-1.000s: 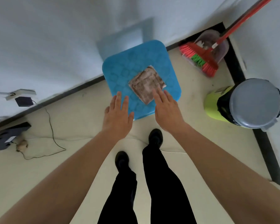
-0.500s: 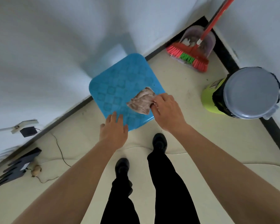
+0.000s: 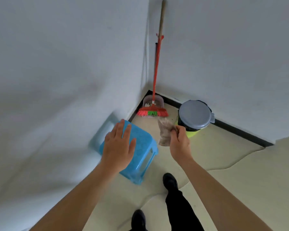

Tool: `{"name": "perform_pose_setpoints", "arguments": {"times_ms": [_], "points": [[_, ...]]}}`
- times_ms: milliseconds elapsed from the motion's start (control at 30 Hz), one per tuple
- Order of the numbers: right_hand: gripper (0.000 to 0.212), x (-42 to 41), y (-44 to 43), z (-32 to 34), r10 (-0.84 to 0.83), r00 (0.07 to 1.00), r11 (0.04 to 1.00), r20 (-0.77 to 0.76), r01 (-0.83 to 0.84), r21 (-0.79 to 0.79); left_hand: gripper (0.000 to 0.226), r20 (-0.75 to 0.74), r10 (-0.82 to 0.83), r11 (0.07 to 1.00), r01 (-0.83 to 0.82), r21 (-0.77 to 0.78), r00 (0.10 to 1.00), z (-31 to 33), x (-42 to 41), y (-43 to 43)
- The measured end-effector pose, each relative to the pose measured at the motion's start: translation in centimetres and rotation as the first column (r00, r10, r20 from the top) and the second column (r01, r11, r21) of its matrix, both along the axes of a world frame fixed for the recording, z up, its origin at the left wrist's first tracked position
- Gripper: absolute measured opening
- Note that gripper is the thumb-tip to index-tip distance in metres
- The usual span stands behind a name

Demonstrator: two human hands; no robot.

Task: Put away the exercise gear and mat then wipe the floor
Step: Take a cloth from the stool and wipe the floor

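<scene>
Beside the wall [image 3: 57, 80], the left hand [image 3: 118, 147] was held flat, fingers [image 3: 122, 129] straight, over the blue stool [image 3: 143, 145]; contact could not be told. Right hand [image 3: 179, 144] pinched the cloth [image 3: 164, 130], hanging above the floor [image 3: 215, 147]. Judged step: wiping pending; next move, lower cloth to floor.

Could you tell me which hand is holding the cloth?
The right hand pinches the brownish cloth; the left hand is spread flat over the blue stool.

Blue patterned stool [image 3: 140, 147]; brownish mottled cloth [image 3: 164, 132]; red broom [image 3: 153, 112]; grey-lidded lime bin [image 3: 195, 115].
</scene>
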State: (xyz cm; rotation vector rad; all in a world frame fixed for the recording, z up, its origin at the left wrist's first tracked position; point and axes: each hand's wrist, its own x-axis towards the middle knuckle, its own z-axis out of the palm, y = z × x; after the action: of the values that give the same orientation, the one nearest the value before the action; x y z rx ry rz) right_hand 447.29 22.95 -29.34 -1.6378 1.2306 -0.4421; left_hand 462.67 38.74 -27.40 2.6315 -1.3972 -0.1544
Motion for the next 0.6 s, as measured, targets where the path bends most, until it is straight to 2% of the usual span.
{"name": "perform_pose_setpoints", "arguments": {"times_ms": [167, 300, 433, 600], "points": [[0.016, -9.0, 1.7, 8.2, -0.264, 0.960, 0.963, 0.090, 0.267, -0.021, 0.059, 0.061, -0.217, 0.969, 0.223, -0.109, 0.974, 9.8, -4.2, -3.8], [0.020, -19.4, 1.7, 16.1, -0.439, 0.878, 0.876, 0.189, 0.465, -0.126, 0.063, 0.104, -0.412, 0.886, 0.425, -0.186, 0.905, 16.3, -12.4, -10.0], [0.029, -32.3, 1.6, 21.6, -0.593, 0.783, 0.739, 0.189, 0.622, -0.260, 0.062, 0.159, -0.605, 0.730, 0.623, -0.281, 0.780, 21.6, -25.6, -14.3], [0.003, -50.7, 4.4, 24.4, -0.790, 0.564, 0.485, 0.242, 0.815, -0.317, 0.061, 0.213, -0.797, 0.494, 0.812, -0.309, 0.566, 24.2, -45.0, -16.4]]}}
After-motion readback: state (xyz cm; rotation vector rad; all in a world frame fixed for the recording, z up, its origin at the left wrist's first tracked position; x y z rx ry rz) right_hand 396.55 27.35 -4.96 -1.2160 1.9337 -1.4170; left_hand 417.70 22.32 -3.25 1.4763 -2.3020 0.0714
